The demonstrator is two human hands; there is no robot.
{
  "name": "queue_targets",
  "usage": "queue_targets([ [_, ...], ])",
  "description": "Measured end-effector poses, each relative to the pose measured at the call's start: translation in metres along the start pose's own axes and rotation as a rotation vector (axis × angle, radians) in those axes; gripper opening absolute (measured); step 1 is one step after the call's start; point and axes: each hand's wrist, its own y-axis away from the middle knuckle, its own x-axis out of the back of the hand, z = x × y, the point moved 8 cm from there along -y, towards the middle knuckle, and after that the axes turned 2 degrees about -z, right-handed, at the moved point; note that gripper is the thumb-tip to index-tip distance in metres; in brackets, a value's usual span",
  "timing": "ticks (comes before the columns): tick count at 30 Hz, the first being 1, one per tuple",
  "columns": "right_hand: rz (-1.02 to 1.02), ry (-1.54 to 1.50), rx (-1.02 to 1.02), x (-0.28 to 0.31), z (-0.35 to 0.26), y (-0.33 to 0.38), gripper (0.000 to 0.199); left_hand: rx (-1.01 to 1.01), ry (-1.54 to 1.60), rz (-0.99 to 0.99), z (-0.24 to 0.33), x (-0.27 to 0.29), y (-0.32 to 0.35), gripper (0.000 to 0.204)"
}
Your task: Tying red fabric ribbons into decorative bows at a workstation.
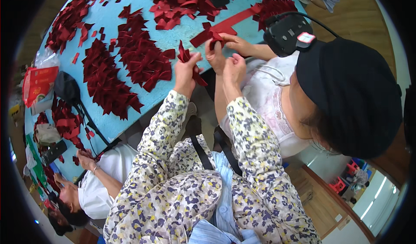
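My left hand is closed round a dark red fabric piece, whose pointed end sticks up above the fingers and whose tail hangs below. Beside it, my right hand is closed with the fingertips curled together. Whether anything is in it I cannot make out. A co-worker's hand is just left of my right hand, and the same person's other hand is above it. Between them these hands hold a small folded red piece. Both my hands are near the table's edge.
Rows of overlapping dark red folded pieces lie on the light blue table. A red strip lies further back. A black device hangs near the capped co-worker at right. Another person sits at left.
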Motion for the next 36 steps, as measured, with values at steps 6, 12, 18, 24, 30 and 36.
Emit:
queue_targets([
  [6,-0.199,-0.324,0.137,0.068,-0.072,0.111,0.023,0.298,0.403,-0.296,-0.007,0.0,0.134,0.03],
  [12,-0.615,-0.294,0.204,0.145,-0.083,0.24,0.016,0.238,0.466,-0.448,-0.002,0.011,0.278,0.039],
  [18,-0.724,-0.129,0.4,0.167,-0.068,0.328,0.019,0.221,0.402,-0.567,-0.016,0.066,0.41,0.04],
  [24,-1.085,-0.114,0.316,0.133,-0.07,0.364,0.025,0.105,0.338,-0.714,-0.009,0.078,0.451,0.037],
  [30,-1.253,-0.308,0.074,0.119,-0.047,0.361,0.022,0.113,0.38,-0.633,-0.016,0.087,0.449,0.04],
  [36,-1.098,-0.154,0.697,0.147,-0.082,0.36,0.041,0.134,0.227,-0.608,-0.038,0.1,0.443,0.034],
])
